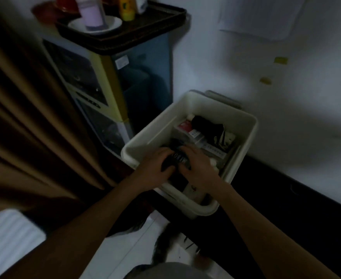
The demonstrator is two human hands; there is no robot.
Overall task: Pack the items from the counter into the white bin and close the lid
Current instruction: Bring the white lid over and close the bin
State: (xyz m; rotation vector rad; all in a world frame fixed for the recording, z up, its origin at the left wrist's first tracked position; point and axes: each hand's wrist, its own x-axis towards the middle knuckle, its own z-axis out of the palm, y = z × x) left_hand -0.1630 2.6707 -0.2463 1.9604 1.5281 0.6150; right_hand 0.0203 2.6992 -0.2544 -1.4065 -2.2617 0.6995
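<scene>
The white bin [244,121] stands open on a dark ledge against the wall, with no lid on it. Inside lie a clear plastic box with red and white packets [193,133], a black cloth [207,125] and other small items. Both my hands are inside the bin at its near left part. My left hand [155,168] and my right hand [197,166] grip a black object with white lettering [178,159] between them, low in the bin. A grey piece [224,99] shows behind the bin's far rim.
A blue and yellow drawer cabinet [109,81] stands left of the bin, topped by a dark tray [145,27] with a white bowl, a lilac bottle [93,15] and a yellow bottle. A brown curtain [24,117] hangs at left. White floor tiles [125,250] lie below.
</scene>
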